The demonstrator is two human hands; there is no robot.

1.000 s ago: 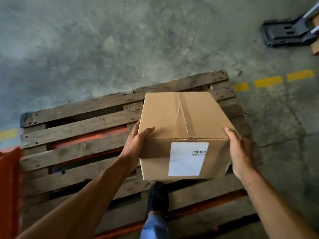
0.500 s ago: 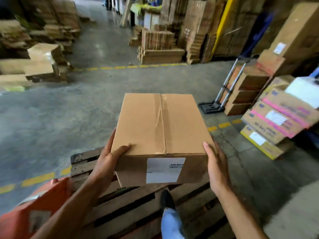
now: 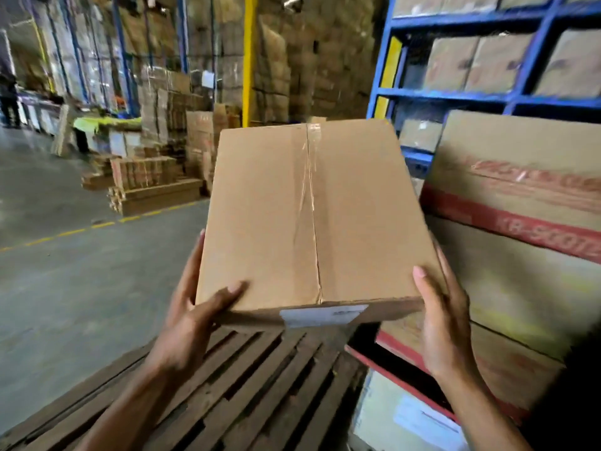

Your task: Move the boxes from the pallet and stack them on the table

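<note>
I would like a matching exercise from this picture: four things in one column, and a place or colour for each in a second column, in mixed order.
Things:
1. cardboard box
2. pallet
3. shelf rack
4. left hand

Descriptions:
A. blue frame, at upper right
B. dark wooden slats, below the box
C. held up between both hands
D. thumb on the box's top, near corner

Pairs: 1-C, 2-B, 3-A, 4-D

the box hides most fingers of the left hand and right hand along its sides. its white label is too blurred to read. the pallet runs off the near edge. red print on the right cartons is smeared, partly cut off.
</note>
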